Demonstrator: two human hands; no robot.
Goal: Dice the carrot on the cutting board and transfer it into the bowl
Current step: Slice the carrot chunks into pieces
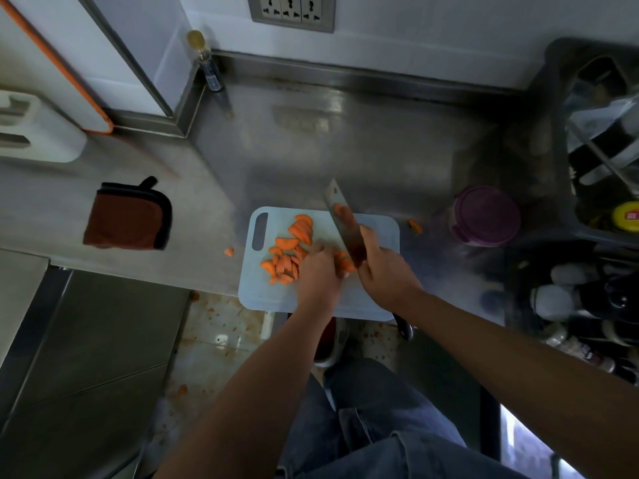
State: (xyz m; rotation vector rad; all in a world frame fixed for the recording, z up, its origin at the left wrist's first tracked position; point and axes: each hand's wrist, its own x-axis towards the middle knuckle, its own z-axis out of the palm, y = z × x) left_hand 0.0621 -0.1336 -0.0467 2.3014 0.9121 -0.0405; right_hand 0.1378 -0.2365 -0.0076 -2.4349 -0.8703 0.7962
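A pale blue cutting board [377, 233] lies at the front edge of the steel counter. Orange carrot slices [294, 247] are heaped on its left half. My left hand [320, 271] has its fingers curled down onto carrot pieces beside the blade. A cleaver [342, 219] stands edge-down over the board, its blade pointing away from me, and my right hand [383, 267] grips its handle. No bowl can be made out.
Stray carrot bits lie on the counter left [229, 251] and right [415, 226] of the board. A purple-lidded container [484, 216] stands to the right, a dark red cloth [128, 216] to the left. A black rack [601, 140] with bottles fills the right side.
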